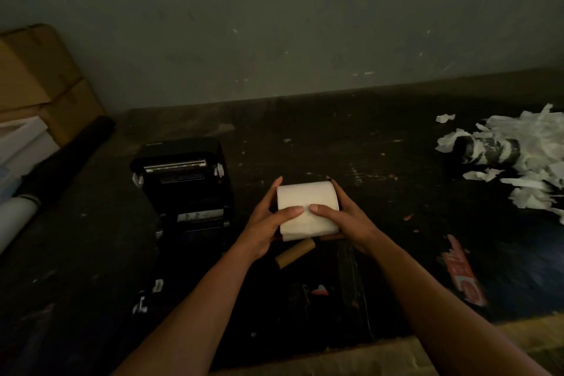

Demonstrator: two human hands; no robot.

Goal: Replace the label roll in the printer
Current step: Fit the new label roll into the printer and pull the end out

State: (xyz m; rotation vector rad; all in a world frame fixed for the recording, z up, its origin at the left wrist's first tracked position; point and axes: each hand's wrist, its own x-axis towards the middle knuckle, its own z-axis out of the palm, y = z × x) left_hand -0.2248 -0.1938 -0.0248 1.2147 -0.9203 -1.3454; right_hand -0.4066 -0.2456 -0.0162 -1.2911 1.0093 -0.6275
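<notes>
White label roll [308, 207] sits gripped between both hands above the dark surface [381, 162], just right of the black printer [186, 183]. Left hand [268, 223] wraps the roll's left end, thumb pressed on the paper; right hand [341, 220] clasps the right end the same way, the two thumbs nearly meeting on top. The printer stands with its lid open. A bare cardboard core [294, 253] lies on the surface just below the roll. Torn white paper scraps [531, 162] pile up at far right, around a dark tube [488, 151]. Cardboard boxes [39, 79] stand at far left.
</notes>
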